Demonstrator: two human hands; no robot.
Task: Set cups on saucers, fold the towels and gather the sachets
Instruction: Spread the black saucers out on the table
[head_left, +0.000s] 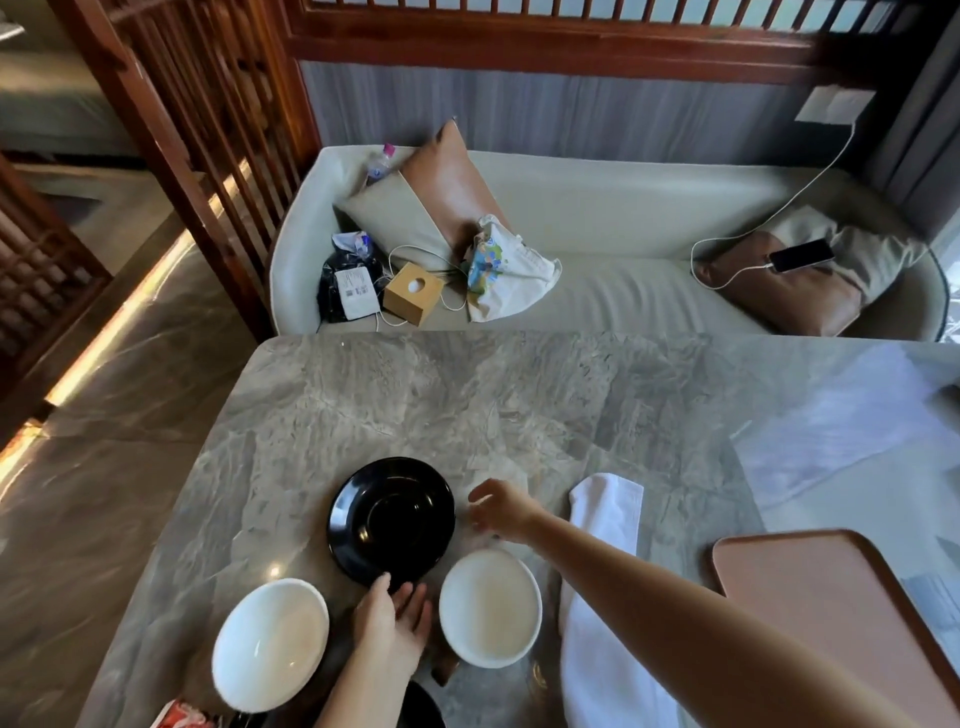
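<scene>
Glossy round black saucer (392, 521) lay empty on grey marble table (467, 405). Left hand (393, 621), fingers spread, touched its near rim. Right hand (501, 509), loosely curled, gripping nothing, hovered beside it. Two white ceramic cups (270, 643) (490, 607) flanked left hand; white towel (602, 597) lay rightward.

black saucer (392, 519), white cups (490, 607), white towel (605, 519), grey veined marble table (467, 405), pink tray (831, 587).

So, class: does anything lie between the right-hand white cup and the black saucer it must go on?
Nothing visible does. The white cup sits beside the black saucer, whose top is bare. The left hand touches only the saucer's near rim.
</scene>
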